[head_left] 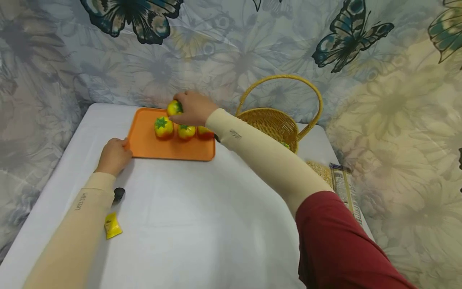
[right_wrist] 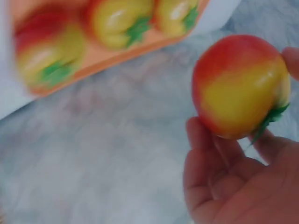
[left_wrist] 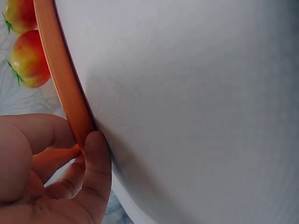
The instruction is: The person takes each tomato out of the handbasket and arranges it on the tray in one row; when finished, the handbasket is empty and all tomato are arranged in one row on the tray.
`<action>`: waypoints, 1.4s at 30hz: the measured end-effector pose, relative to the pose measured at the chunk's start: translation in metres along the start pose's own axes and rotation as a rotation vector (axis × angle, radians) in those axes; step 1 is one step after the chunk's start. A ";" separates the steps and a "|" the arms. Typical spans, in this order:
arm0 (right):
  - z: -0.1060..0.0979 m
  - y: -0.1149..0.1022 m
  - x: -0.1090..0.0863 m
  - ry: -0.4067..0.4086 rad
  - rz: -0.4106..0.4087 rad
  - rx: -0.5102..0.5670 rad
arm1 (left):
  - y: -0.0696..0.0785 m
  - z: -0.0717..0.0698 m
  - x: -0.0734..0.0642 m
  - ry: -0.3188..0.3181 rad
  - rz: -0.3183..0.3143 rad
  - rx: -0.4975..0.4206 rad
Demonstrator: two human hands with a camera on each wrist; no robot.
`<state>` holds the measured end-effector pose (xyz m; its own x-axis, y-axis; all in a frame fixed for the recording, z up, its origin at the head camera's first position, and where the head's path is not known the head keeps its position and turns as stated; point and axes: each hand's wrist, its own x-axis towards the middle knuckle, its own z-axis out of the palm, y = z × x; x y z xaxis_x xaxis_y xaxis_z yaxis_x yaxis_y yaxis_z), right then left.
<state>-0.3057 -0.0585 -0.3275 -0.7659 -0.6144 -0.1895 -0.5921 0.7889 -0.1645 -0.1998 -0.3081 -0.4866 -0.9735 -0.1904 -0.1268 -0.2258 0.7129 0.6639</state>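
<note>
An orange tray (head_left: 173, 153) lies at the back left of the white table. My left hand (head_left: 114, 155) pinches its left front corner; the left wrist view shows thumb and fingers at the tray rim (left_wrist: 63, 65). Above the tray's back edge, my right hand (head_left: 197, 107) holds a red-and-yellow tomato (right_wrist: 238, 88) with a green leafy top. On the tray stand three similar tomatoes: one at the left (head_left: 164, 128), one in the middle (head_left: 186, 132) and one at the right (head_left: 204, 133), the last partly hidden by the right wrist.
A wicker basket (head_left: 267, 120) with a tall handle stands at the back right, partly behind the right forearm; a bit of green shows inside. Beyond that arm lie a bag of grain (head_left: 320, 170) and a printed packet (head_left: 345, 186). A yellow sachet (head_left: 113, 225) and a small black object (head_left: 118, 194) lie beside the left forearm.
</note>
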 end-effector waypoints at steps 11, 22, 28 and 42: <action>0.056 -0.082 0.117 0.003 -0.082 -0.189 | -0.009 -0.002 0.004 0.034 0.010 -0.055; 0.097 -0.080 0.136 -0.094 0.007 -0.233 | -0.008 0.002 0.006 0.065 0.050 -0.055; 0.107 -0.082 0.143 -0.102 0.009 -0.197 | -0.012 -0.003 0.003 0.064 0.053 -0.018; 0.112 -0.072 0.141 -0.084 0.010 -0.138 | -0.008 -0.003 0.002 0.041 0.039 0.001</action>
<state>-0.3431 -0.2038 -0.4510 -0.7515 -0.6011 -0.2718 -0.6181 0.7856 -0.0283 -0.2001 -0.3161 -0.4897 -0.9793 -0.1896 -0.0703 -0.1874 0.7211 0.6670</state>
